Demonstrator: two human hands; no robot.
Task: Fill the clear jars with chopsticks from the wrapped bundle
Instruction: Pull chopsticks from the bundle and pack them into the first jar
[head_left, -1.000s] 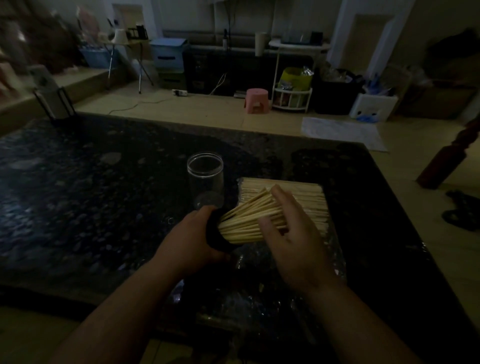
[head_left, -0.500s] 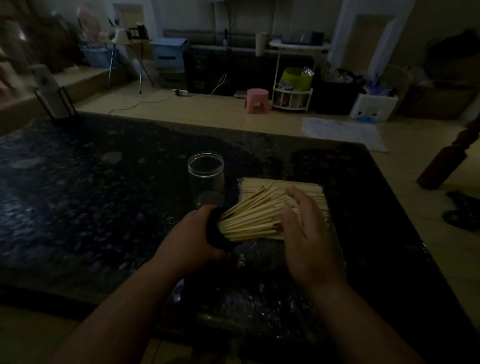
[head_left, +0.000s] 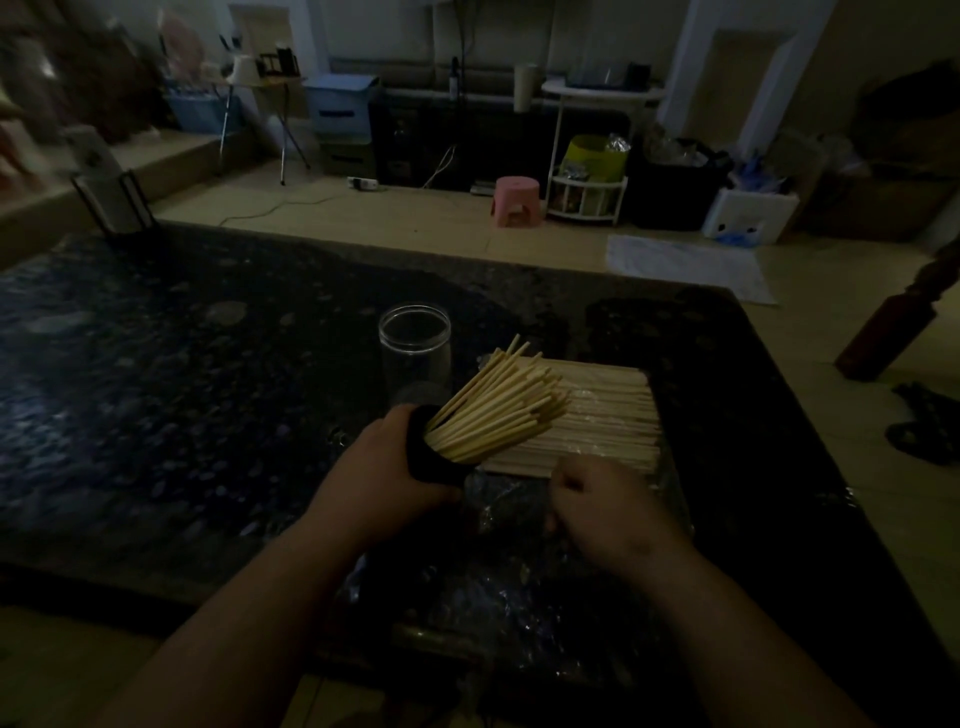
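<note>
My left hand (head_left: 384, 467) grips a tilted jar (head_left: 434, 460), well stocked with chopsticks (head_left: 498, 410). My right hand (head_left: 608, 504) curls at the wrapped bundle (head_left: 608, 415), 3 o'clock; grasp undetermined. The second jar (head_left: 414, 343), 12 o'clock, stands empty: roughly half done.

Dark speckled table (head_left: 156, 415), clear jar (head_left: 414, 348) stood upright mid-table, flat chopstick bundle (head_left: 608, 415) lay at its four o'clock on crinkled wrap (head_left: 519, 582).

text: none legible | labels: none | brands: none | numbers: none | scene too dim
</note>
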